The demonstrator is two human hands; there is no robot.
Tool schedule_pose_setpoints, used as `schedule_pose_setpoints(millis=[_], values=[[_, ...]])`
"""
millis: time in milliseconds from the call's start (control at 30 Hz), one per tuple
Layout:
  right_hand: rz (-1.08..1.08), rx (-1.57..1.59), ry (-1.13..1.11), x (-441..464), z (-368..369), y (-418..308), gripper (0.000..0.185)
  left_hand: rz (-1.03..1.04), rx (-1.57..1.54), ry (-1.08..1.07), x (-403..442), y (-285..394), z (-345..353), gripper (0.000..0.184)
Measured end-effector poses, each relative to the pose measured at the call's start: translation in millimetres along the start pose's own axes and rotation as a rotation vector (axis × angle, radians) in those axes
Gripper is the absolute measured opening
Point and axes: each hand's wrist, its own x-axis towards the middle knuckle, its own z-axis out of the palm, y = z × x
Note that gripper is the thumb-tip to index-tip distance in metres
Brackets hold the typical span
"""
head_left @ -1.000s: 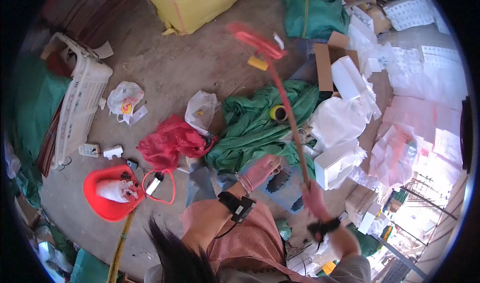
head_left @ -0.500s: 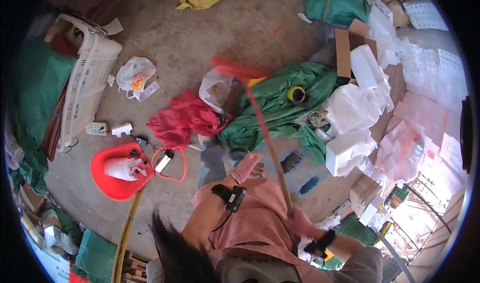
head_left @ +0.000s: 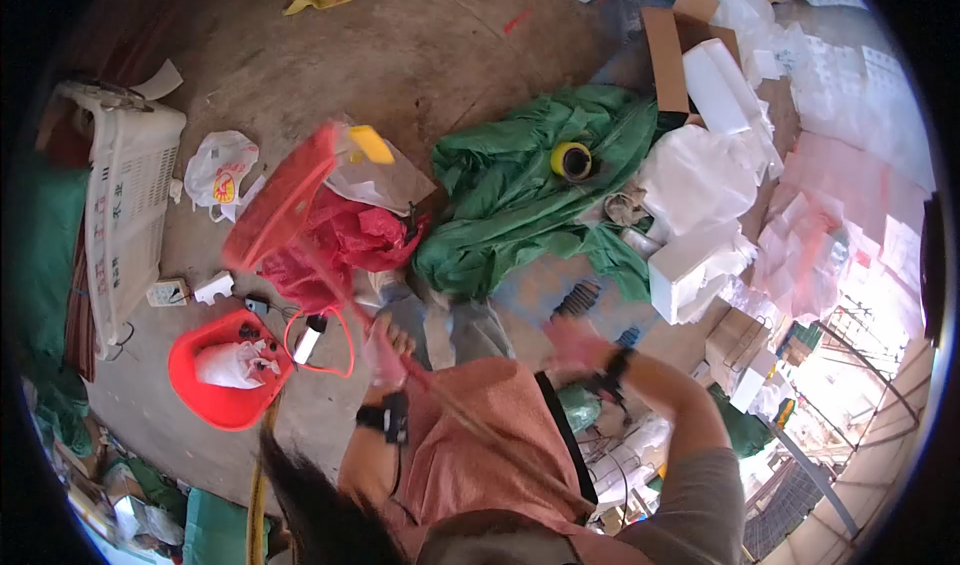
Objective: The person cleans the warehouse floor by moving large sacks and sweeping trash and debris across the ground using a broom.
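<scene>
Head view of your workspace, with a red-headed tool (head_left: 285, 205) slanting across your body. The step in hand appears to be the handling of this tool, with its hold shared unevenly between your hands. The head, blurred, lies out toward the left, overlapping a crimson plastic bag (head_left: 375, 243) in the view; whether the two touch, you cannot tell from here. The handle (head_left: 480, 427) runs from there past your left hand (head_left: 385, 355) and down across your pink apron (head_left: 478, 385). Your left fingers are curled closed around the upper part of the handle. Your right hand (head_left: 575, 350) is apart from the handle, over the side nearer the blue mat (head_left: 525, 290); it is too blurred for you to tell how far its fingers are open, and no object shows in it. Note, beyond both hands, the crumpled green sheet (head_left: 510, 165) with a yellow-rimmed roll (head_left: 572, 161) on it, and, at the left, a red pan (head_left: 220, 415) bearing a white bag (head_left: 230, 365). As a judgement, the next move calls for you to keep the left grip firm, to bring the right hand to the free lower length of the handle, and to steer the head so that it does not snag the loose plastic beneath.
</scene>
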Motion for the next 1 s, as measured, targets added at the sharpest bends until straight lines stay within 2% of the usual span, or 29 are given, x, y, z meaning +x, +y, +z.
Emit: schedule_pose_setpoints(millis=[33, 67, 133, 200, 233, 267, 300, 367, 400, 500, 533, 567, 600, 633, 667, 700, 733, 767, 800, 833, 867, 900, 933, 967, 1000], values=[[-0.028, -0.233, 0.134, 54, -6, 11, 0.051, 0.040, 0.069, 0.113, -10, 3, 3, 0.025], [0.053, -0.288, 0.101, 101, -22, 8, 0.046, 0.082, 0.143, 0.226, -19, 5, 3, 0.029], [0.121, -0.386, 0.278, 186, 1, 7, 0.043, 0.056, 0.123, 0.299, -17, -4, -31, 0.034], [0.154, -0.500, 0.337, 239, 20, 4, 0.042, -0.001, -0.226, 0.211, -9, -17, -69, 0.033], [0.213, -0.459, 0.271, 258, 32, 0, 0.045, -0.043, -0.392, 0.189, -15, -15, -75, 0.032], [0.215, -0.428, 0.414, 268, 42, 3, 0.038, -0.019, -0.417, 0.142, -19, -16, -76, 0.032], [0.182, -0.382, 0.396, 275, 44, 7, 0.034, -0.023, -0.539, -0.041, -19, -21, -87, 0.031], [0.112, -0.301, 0.355, 282, 39, 15, 0.028, -0.019, -0.491, -0.146, -21, -25, -91, 0.030], [-0.062, -0.328, 0.546, 283, 44, 25, 0.020, 0.001, -0.547, 0.010, -24, -27, -92, 0.029], [0.009, 0.080, 0.410, 259, 23, 32, 0.021, -0.122, -0.617, -0.063, -23, -28, -85, 0.029], [0.145, 0.175, 0.428, 248, 29, 42, 0.025, -0.111, -0.491, -0.001, -23, -32, -87, 0.030], [0.297, 0.365, 0.433, 231, 32, 50, 0.037, -0.128, -0.477, -0.104, -19, -36, -91, 0.031], [0.317, 0.361, 0.395, 214, 50, 65, 0.050, -0.131, -0.434, -0.044, -17, -41, -90, 0.031], [0.267, 0.442, 0.159, 189, 49, 77, 0.055, -0.130, -0.392, 0.019, -18, -44, -87, 0.031], [0.102, 0.380, 0.268, 161, 65, 83, 0.056, -0.139, -0.327, 0.091, -19, -47, -82, 0.033], [0.131, 0.174, 0.004, 132, 55, 78, 0.056, -0.147, -0.265, 0.166, -20, -51, -78, 0.034], [0.119, 0.003, -0.087, 101, 59, 78, 0.051, -0.156, -0.203, 0.242, -20, -53, -75, 0.036], [0.149, -0.160, -0.278, 73, 81, 90, 0.036, -0.161, -0.188, 0.315, -20, -55, -74, 0.036], [0.212, -0.202, -0.299, 40, 99, 104, 0.023, -0.169, -0.173, 0.390, -20, -57, -74, 0.036], [0.388, -0.209, -0.424, 12, 115, 120, 0.021, -0.178, -0.165, 0.469, -20, -62, -74, 0.036], [0.488, -0.311, -0.552, -24, 138, 142, 0.022, -0.173, -0.211, 0.388, -22, -68, -76, 0.034], [0.816, -0.194, -0.527, -70, 189, 181, 0.024, -0.169, -0.244, 0.316, -26, -69, -82, 0.033], [0.805, -0.327, -0.690, -111, 226, 215, 0.031, -0.158, -0.274, 0.236, -27, -69, -86, 0.031], [0.938, -0.585, -0.818, -136, 231, 218, 0.040, -0.156, -0.292, 0.229, -27, -70, -89, 0.032], [0.772, -0.918, -0.930, -167, 207, 212, 0.043, -0.161, -0.306, 0.222, -28, -70, -90, 0.032]])
